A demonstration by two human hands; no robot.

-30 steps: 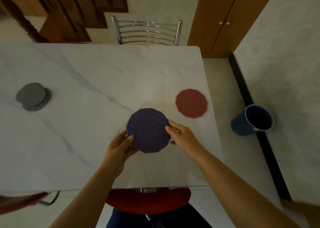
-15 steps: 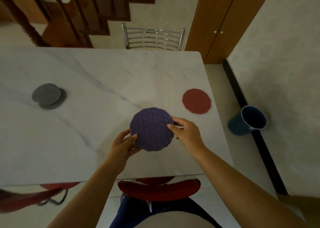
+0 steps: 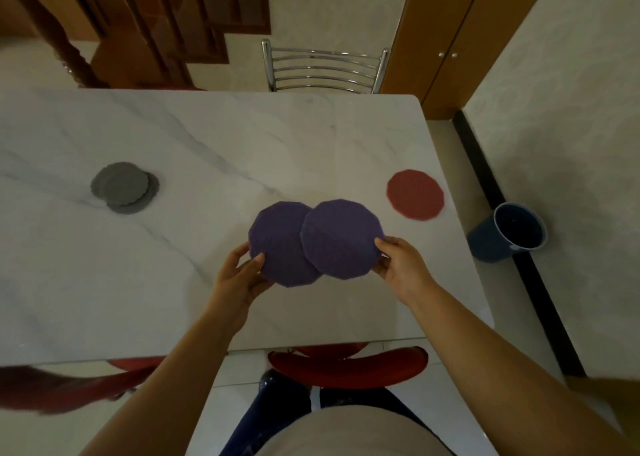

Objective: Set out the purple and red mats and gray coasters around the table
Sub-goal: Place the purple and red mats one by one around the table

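Okay, we have the left hand [image 3: 242,275] pinching one purple mat [image 3: 277,244] and the right hand [image 3: 401,265] pinching the second purple mat [image 3: 341,239], edges overlapping between them over the desk [image 3: 207,136]. Risk: with such thin edge grips, one mat could snag the other and drop. The red mat [image 3: 415,194] lies just beyond the right hand, the gray coasters [image 3: 123,187] well past the left. Earlier both hands held one stack; now it's split.

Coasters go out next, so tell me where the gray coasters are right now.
In the head view, the gray coasters sit in a loose pile on the left of the marble table, well left of the two purple mats.
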